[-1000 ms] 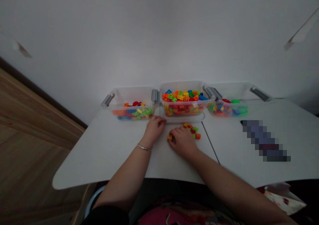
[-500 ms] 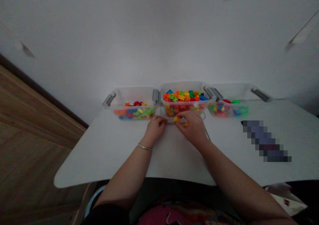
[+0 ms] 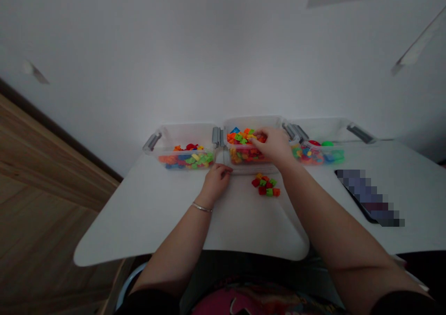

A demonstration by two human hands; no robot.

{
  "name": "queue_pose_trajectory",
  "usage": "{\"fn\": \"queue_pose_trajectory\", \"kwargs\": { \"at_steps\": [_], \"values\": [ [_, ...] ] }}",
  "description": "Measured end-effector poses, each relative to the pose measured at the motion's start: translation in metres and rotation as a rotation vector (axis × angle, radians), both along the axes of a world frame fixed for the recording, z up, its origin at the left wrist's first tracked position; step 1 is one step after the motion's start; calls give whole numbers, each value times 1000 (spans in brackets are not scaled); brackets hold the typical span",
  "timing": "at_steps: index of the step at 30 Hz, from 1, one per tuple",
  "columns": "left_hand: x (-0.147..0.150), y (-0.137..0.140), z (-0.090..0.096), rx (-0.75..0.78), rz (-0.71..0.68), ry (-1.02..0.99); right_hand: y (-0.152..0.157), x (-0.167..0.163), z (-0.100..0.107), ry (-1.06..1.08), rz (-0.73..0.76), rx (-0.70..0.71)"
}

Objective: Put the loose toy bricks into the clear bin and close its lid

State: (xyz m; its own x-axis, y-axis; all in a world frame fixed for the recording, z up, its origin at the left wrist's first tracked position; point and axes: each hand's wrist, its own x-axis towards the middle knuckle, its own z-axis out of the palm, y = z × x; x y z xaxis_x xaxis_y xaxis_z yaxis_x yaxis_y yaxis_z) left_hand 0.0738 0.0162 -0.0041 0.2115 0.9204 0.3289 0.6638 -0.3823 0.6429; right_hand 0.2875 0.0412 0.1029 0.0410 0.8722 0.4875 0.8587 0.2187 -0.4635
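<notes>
My left hand point(image 3: 216, 182) rests on the white table just in front of the middle box, its fingers curled; whether anything is in them is hidden. Over the near rim of the clear middle box point(image 3: 240, 155) reaches my right hand point(image 3: 273, 145), thumb and forefinger bent together among the colourful toy bricks point(image 3: 239, 138). What lies between those fingertips I cannot make out. Below my right wrist, a small cluster of red, green and orange bricks point(image 3: 266, 185) sits on the table.
A clear box point(image 3: 186, 131) of mixed bricks stands on the left, another clear box point(image 3: 324, 127) on the right. Both have grey clips. A blurred-out phone-like device point(image 3: 369, 199) lies at right on the white table point(image 3: 139, 213). The wall is close behind.
My right hand has moved up and away from the table into the middle box. The yellow brick it held no longer shows clearly. The brick cluster is now uncovered. My left hand has barely moved.
</notes>
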Motion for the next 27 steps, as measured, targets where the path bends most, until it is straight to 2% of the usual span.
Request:
{"fn": "queue_pose_trajectory", "kwargs": {
  "at_steps": [7, 10, 14, 17, 19, 22, 27],
  "values": [
    [1, -2, 2, 12, 2, 10, 2, 4, -12, -31, 19, 138],
    [0, -2, 3, 14, 5, 19, -1, 7, -15, 25, 64, 230],
    [0, -2, 3, 24, -3, 38, -21, 14, -19, 136, 163, 401],
    [1, -2, 3, 64, -10, 86, -41, 22, -32, 113, 189, 461],
    [3, -5, 5, 119, -24, 152, -50, 30, -46, 112, 194, 429],
    [10, -13, 9, 203, -63, 276, -58, 41, -70, 147, 190, 283],
    [29, -28, 15, 275, -241, 366, -62, 52, -105, 164, 220, 33]
  ]
}}
